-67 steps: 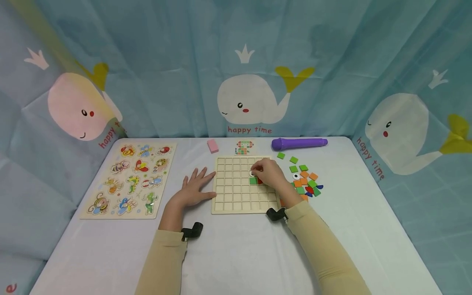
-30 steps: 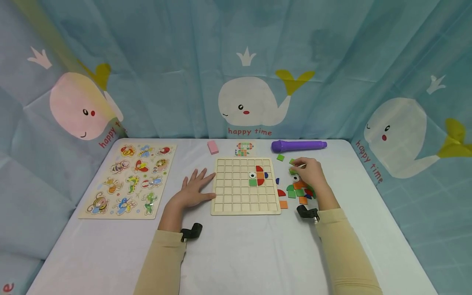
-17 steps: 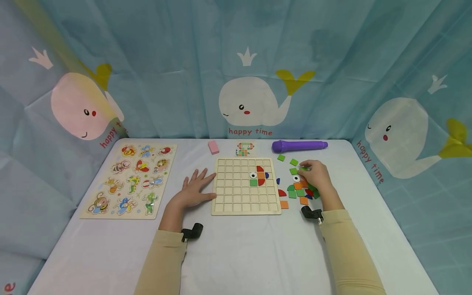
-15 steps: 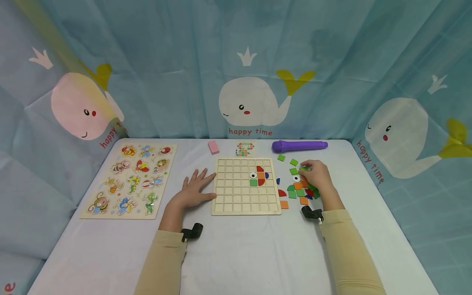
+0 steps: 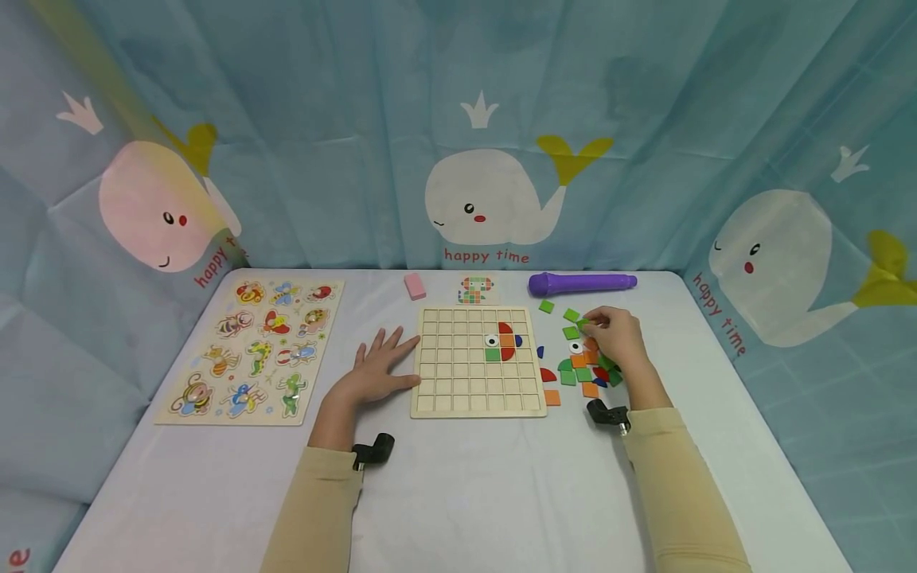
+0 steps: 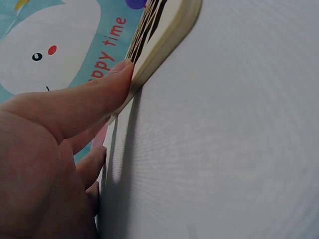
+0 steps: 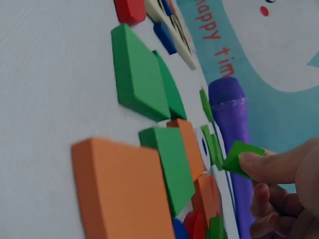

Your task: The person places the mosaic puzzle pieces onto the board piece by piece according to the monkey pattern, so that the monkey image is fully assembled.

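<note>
My left hand lies spread, with its thumb and index fingertips at the left edge of the wooden grid board. In the left wrist view the thumb touches the board's side. On the board sit a white eye tile, a green square, an orange square, two red pieces and a blue piece. To the right of the board, over the loose tiles, my right hand pinches a green square tile between thumb and finger, held above the table in the right wrist view.
Loose orange, green, red and blue tiles lie right of the board. Behind are a pink block, a pattern card and a purple microphone. An insect puzzle board lies left.
My right hand has left the eye tile on the board and moved right to the loose tiles. It now holds a green square tile, slightly raised. The left hand has stayed put.
</note>
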The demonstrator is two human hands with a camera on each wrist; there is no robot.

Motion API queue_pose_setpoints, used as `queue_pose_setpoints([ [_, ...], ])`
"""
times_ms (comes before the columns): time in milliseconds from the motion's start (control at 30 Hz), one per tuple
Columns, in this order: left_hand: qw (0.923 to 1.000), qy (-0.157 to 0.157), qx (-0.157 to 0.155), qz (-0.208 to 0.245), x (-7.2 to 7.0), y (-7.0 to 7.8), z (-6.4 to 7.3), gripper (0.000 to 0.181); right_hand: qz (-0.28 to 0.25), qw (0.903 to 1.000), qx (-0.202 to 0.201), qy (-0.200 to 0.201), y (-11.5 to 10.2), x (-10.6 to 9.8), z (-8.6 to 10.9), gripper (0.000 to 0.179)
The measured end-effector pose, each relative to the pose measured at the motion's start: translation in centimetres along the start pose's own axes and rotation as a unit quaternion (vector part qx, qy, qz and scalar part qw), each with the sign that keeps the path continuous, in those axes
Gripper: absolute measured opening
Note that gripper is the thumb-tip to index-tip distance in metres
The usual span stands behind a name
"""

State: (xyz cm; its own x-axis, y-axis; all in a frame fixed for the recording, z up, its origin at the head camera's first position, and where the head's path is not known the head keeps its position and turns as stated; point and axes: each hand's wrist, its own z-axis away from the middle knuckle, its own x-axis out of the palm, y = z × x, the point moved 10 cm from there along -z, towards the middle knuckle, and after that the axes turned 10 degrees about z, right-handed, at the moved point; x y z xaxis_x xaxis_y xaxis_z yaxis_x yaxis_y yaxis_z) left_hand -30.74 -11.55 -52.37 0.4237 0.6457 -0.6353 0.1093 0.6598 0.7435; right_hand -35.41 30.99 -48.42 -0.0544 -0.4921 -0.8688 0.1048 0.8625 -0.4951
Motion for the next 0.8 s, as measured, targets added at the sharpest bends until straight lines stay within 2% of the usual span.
queue_pose_setpoints([
  [433,1.0,-0.001,0.002,-0.004,0.1,0.0,-0.1,0.083,-0.057,0.9977,-0.02,-0.031,-3.6,0.8,0.9,0.026],
  [800,1.0,0.002,0.004,-0.005,0.1,-0.2,-0.3,0.083,-0.072,0.9939,-0.073,-0.042,-7.3,2.4,1.0,0.026],
])
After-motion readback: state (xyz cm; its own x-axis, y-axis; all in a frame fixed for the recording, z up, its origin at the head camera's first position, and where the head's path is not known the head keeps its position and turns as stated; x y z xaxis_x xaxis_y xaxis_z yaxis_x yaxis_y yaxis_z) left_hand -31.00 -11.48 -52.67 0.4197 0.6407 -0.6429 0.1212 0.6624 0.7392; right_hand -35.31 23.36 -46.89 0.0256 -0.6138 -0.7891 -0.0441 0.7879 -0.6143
